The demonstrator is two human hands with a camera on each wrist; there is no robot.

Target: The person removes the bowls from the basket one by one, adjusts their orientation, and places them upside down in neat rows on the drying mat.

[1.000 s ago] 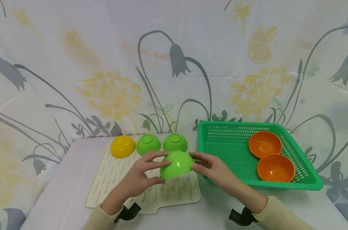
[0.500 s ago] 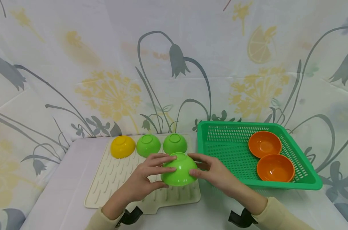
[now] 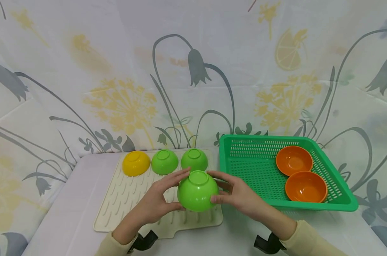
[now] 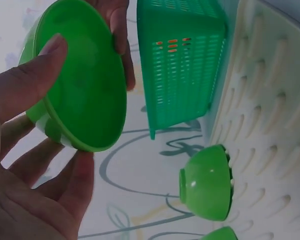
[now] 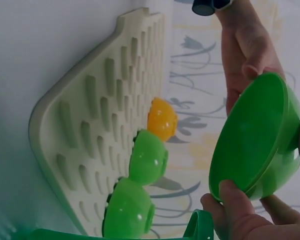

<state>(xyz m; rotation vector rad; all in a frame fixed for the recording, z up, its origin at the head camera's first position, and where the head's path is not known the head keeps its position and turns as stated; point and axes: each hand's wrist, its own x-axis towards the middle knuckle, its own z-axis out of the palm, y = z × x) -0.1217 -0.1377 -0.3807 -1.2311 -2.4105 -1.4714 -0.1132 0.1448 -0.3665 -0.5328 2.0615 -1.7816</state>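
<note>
A light green bowl [image 3: 198,193] is held bottom up above the front right of a cream drying mat [image 3: 132,199]. My left hand [image 3: 156,199] holds it from the left, thumb at the rim and fingers on the outer side. From the right, my right hand [image 3: 236,193] pinches it; in the right wrist view its thumb [image 5: 232,195] lies over the rim. The bowl's inside [image 4: 85,85] shows in the left wrist view. Along the mat's back edge, a yellow bowl [image 3: 135,164] and two green bowls [image 3: 164,162] stand upside down in a row.
Right of the mat stands a green perforated basket [image 3: 321,206]. Two orange bowls [image 3: 294,160] lie in its right side, mouths up and touching. A floral curtain [image 3: 193,106] hangs behind the white tabletop [image 3: 71,199].
The held bowl has turned, so its base ring now faces more toward the head camera, and has dropped slightly. The left fingers have shifted on its side. Everything on the mat and in the basket stays put.
</note>
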